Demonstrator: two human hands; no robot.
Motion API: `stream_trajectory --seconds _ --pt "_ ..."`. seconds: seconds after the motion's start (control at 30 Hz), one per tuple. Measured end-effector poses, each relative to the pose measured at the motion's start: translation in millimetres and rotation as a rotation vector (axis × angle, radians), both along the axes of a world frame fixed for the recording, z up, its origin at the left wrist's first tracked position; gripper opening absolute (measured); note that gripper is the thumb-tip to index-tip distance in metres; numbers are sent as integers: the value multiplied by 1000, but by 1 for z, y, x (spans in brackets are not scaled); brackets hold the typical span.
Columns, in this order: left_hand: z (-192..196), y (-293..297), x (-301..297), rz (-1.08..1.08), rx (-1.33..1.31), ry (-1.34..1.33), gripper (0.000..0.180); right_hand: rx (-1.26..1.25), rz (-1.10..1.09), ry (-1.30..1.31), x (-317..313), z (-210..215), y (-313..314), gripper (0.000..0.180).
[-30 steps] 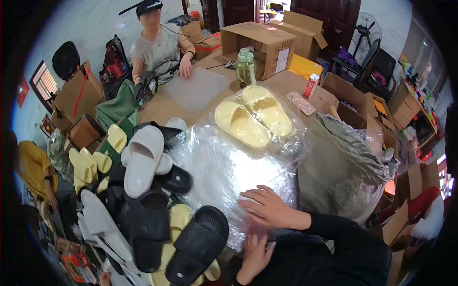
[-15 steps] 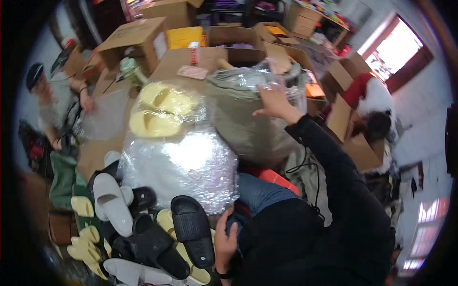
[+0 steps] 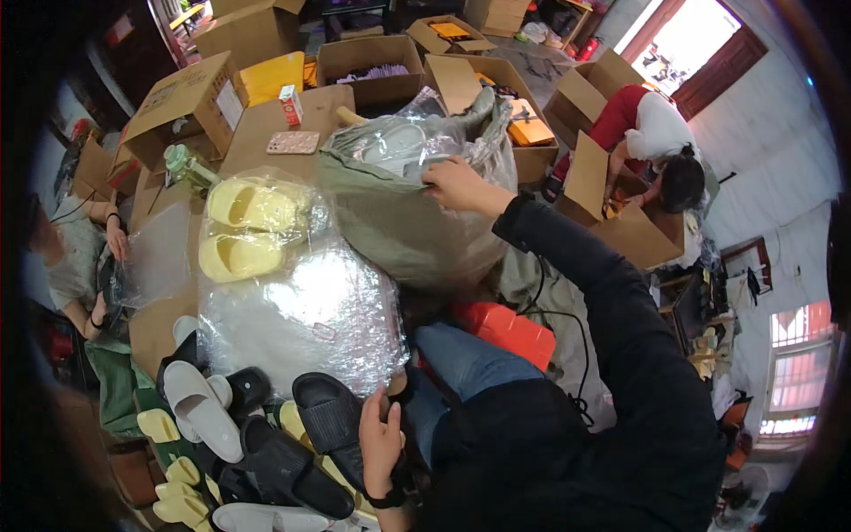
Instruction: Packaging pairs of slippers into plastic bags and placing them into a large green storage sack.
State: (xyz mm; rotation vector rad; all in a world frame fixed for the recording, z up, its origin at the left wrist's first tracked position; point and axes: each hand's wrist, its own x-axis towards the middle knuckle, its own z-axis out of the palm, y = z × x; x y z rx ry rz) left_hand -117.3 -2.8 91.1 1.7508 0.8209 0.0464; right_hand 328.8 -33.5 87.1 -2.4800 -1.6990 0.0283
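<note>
My right hand [image 3: 461, 184] is closed on the upper edge of a grey-green woven sack [image 3: 381, 226]. Inside its mouth lies clear plastic wrap [image 3: 403, 142] over something pale. Low down, my left hand [image 3: 381, 443] has its fingers stretched out and holds nothing visible. Right beside it lies a black slide sandal [image 3: 328, 412] on a heap of slides, among them a white slide [image 3: 202, 410] and another black slide [image 3: 288, 465]. A pair of pale yellow slides [image 3: 244, 255] in clear plastic rests on a stack of clear plastic bags [image 3: 301, 328].
Behind the sack are a phone [image 3: 292, 143], a small red-and-white box [image 3: 290, 105] and open cartons [image 3: 370, 66]. A green bottle [image 3: 186, 164] stands left. One person [image 3: 75, 257] sits at left; another [image 3: 660, 133] bends into a carton at right. A red stool [image 3: 505, 332] is beside my leg.
My right hand was spread over the plastic at the sack's mouth; now it has closed on the sack's edge. The view has shifted, and the sack's mouth shows wider.
</note>
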Motion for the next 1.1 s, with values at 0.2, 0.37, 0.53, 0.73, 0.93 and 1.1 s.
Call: stream_trajectory --seconds 0.2,0.37,0.53,0.73,0.93,1.1 --pt "-2 14 60 -96 127 -54 38 180 76 -21 3 9 -10 28" --pt "-20 26 100 -83 275 40 41 867 -237 40 3 46 -71 24" --pt "-51 28 133 -398 567 325 55 805 -869 -179 9 -64 -197 9" --pt "-81 28 154 -554 633 311 52 -179 -704 302 -83 -253 -239 45" --pt "-100 23 164 -680 620 410 56 -945 -962 852 -105 -350 -256 73" --pt "-105 25 168 -710 615 494 54 -892 -994 761 -179 -452 -251 71"
